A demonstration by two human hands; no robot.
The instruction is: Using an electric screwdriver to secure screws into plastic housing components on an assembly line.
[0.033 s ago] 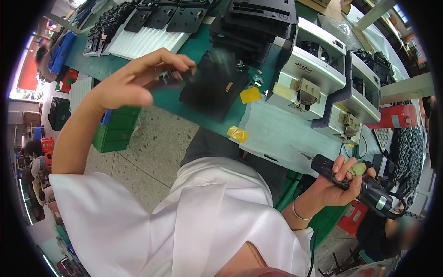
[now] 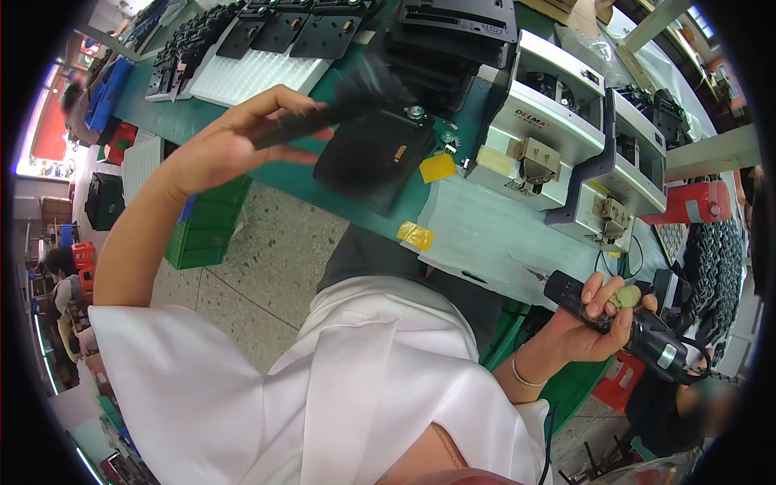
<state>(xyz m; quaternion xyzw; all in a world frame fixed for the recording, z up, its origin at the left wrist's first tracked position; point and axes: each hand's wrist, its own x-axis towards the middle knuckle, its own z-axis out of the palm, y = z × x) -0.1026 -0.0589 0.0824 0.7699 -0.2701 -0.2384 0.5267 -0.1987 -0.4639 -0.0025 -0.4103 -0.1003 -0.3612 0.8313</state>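
Note:
My left hand [image 2: 230, 141] is raised over the green bench at the left. Its thumb and fingers are closed on a dark elongated part [image 2: 303, 121], smeared by motion, whose kind I cannot make out. Just right of that hand a flat black plate [image 2: 364, 158] lies on the bench, with a small copper-coloured piece and a round metal piece on it. At the right my right hand [image 2: 594, 319] is wrapped around a black electric screwdriver [image 2: 659, 347], its thin bit pointing up and left over the pale mat. Something pale green sits on the tool under the fingers.
Black housings [image 2: 453, 48] are stacked at the back. Two white machines [image 2: 541, 121] with metal fixtures stand right of them. A white ribbed tray [image 2: 259, 74] bears black plates at the far left. Yellow tape pieces [image 2: 438, 168] and small parts lie mid-bench; a green crate [image 2: 202, 234] stands below.
My left hand has turned over, and the dark part in it now shows longer and points right over the black plate. My right hand with the screwdriver has hardly moved.

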